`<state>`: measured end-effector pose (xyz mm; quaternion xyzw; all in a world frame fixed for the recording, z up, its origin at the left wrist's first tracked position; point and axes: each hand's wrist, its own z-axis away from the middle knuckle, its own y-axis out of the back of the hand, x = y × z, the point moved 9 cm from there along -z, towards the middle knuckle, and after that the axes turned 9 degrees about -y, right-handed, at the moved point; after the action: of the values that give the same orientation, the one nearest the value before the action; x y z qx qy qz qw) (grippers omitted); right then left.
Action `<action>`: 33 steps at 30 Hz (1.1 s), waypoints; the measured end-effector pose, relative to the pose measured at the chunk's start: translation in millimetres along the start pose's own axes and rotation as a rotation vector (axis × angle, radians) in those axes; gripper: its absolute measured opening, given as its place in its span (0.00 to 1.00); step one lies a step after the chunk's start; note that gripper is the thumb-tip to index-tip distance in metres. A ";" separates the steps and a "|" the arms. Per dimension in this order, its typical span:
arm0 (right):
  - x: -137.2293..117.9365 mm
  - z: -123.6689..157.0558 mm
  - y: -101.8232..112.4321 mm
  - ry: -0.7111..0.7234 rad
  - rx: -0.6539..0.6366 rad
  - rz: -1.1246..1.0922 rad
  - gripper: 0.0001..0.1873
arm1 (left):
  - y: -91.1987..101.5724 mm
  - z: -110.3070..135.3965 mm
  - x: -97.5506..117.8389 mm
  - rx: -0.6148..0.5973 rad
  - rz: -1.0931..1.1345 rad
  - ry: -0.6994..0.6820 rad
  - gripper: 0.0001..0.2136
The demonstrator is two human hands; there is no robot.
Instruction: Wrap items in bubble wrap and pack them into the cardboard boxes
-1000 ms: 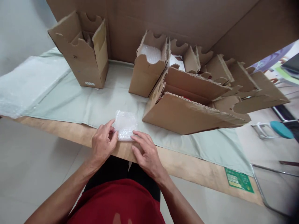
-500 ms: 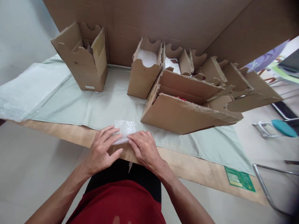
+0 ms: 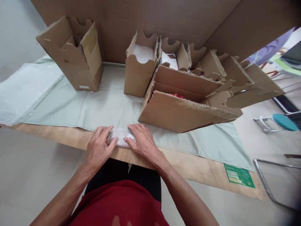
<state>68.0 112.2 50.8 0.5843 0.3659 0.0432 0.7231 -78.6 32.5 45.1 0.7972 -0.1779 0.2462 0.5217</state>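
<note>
A small clear bubble-wrap bundle [image 3: 121, 137] lies at the front edge of the cloth-covered table, between my two hands. My left hand [image 3: 100, 144] grips its left end, thumb on the near side and fingers on the far side. At the other end my right hand [image 3: 142, 141] holds it the same way, fingertips over the far corner and thumb at the near edge. Whatever is inside the wrap cannot be made out.
Behind stand cardboard bins: one at left [image 3: 72, 56], one with bubble wrap inside [image 3: 141, 69], and a long one [image 3: 188, 110] at right with something red in it. Flat bubble-wrap sheets [image 3: 28, 88] lie at far left. A green card [image 3: 239, 175] lies near the right edge.
My hands have gone from lying over the flat-looking bubble wrap to gripping both its ends. The wrap now looks like a compact bundle. The view has shifted slightly.
</note>
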 end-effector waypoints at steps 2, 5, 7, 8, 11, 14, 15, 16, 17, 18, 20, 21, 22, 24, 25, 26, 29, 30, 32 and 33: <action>-2.8 -4.9 -3.9 0.000 -0.055 0.021 0.18 | 1.3 1.1 1.9 -0.003 -0.053 -0.025 0.17; -8.8 -3.4 -4.1 0.019 -0.117 -0.079 0.09 | 3.5 6.0 -0.5 -0.013 0.010 -0.019 0.21; -9.5 4.7 3.8 0.003 -0.084 -0.253 0.05 | 4.7 12.3 -10.4 -0.007 0.146 0.075 0.27; -7.4 11.0 9.5 -0.020 -0.042 -0.361 0.05 | 3.6 16.1 -15.6 -0.009 0.234 0.133 0.31; 6.2 37.1 23.3 -0.116 0.091 -0.640 0.06 | -11.2 25.7 -15.0 -0.107 0.566 0.234 0.35; 15.2 62.6 30.6 -0.130 0.074 -0.676 0.06 | -24.7 25.7 13.9 -0.249 0.730 0.187 0.22; 18.1 69.7 35.6 -0.119 0.056 -0.669 0.10 | -24.5 22.2 27.0 -0.263 0.698 0.132 0.17; 21.4 75.8 42.5 -0.107 0.039 -0.676 0.17 | -22.6 17.2 42.3 -0.265 0.641 0.056 0.13; 25.0 81.2 51.4 -0.094 0.029 -0.694 0.26 | -20.3 11.8 59.9 -0.267 0.580 -0.041 0.10; 28.5 85.8 61.4 -0.085 0.023 -0.713 0.34 | -18.9 7.0 79.7 -0.281 0.532 -0.153 0.08; 33.5 92.5 81.1 -0.077 0.006 -0.685 0.38 | -17.0 0.5 118.6 -0.330 0.482 -0.377 0.08; 34.1 94.9 90.0 -0.068 -0.009 -0.629 0.33 | -14.3 -2.2 135.6 -0.342 0.474 -0.480 0.08; 34.0 97.1 99.4 -0.056 -0.015 -0.554 0.24 | -9.9 -5.6 150.0 -0.340 0.470 -0.567 0.08; 33.1 101.3 124.1 -0.009 0.024 -0.417 0.07 | 3.5 -17.9 170.8 -0.286 0.439 -0.688 0.08; 32.8 103.8 141.0 0.025 0.079 -0.373 0.03 | 12.3 -27.7 178.3 -0.226 0.400 -0.727 0.11; 33.7 106.7 161.4 0.057 0.159 -0.344 0.02 | 21.7 -39.1 185.2 -0.145 0.344 -0.763 0.15; 45.1 120.8 236.9 0.083 0.541 -0.276 0.04 | 40.5 -75.2 206.7 0.126 0.109 -0.864 0.22; 49.7 126.7 261.7 0.074 0.685 -0.237 0.05 | 39.5 -85.7 213.7 0.183 0.038 -0.890 0.21; 55.1 135.9 302.3 0.060 0.922 -0.133 0.06 | 27.1 -100.9 225.4 0.216 -0.055 -0.927 0.17; 55.8 136.1 316.3 0.060 0.985 -0.072 0.06 | 19.2 -104.3 229.3 0.213 -0.076 -0.938 0.13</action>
<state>303.0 127.9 308.1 0.8421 0.3837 -0.1430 0.3511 76.4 114.7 226.9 0.8772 -0.3387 -0.1422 0.3093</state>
